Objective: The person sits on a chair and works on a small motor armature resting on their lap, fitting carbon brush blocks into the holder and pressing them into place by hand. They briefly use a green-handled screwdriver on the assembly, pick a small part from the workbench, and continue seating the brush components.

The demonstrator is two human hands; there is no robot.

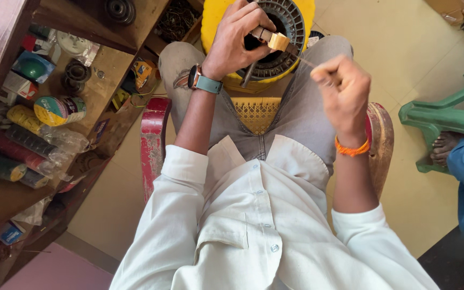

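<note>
Left hand: my left hand is closed around a small wooden block and presses it on the stator.
Right hand: my right hand is closed in a fist and pinches a thin wire. The wire runs back to the block.
Stator: the round metal stator with many slots sits on a yellow stand, just past my knees, under my left hand.
Rod: a dark rod sticks out from under my left hand. I cannot tell if I grip it.
Wire risk: I think the wire can snap if I pull too hard. It is very thin.
Slip risk: the block can slide off the slot if my left hand lets go a bit. Then the wire may pop out.
Cut risk: the wire can bite into my fingers, since I grip it so tight.
Stand risk: the stator can tip if I tug to one side. Only my left hand seems to keep it down.
Nearby: a shelf with tape rolls is on my left, well apart. A green chair and another person's foot are on my right.
</note>
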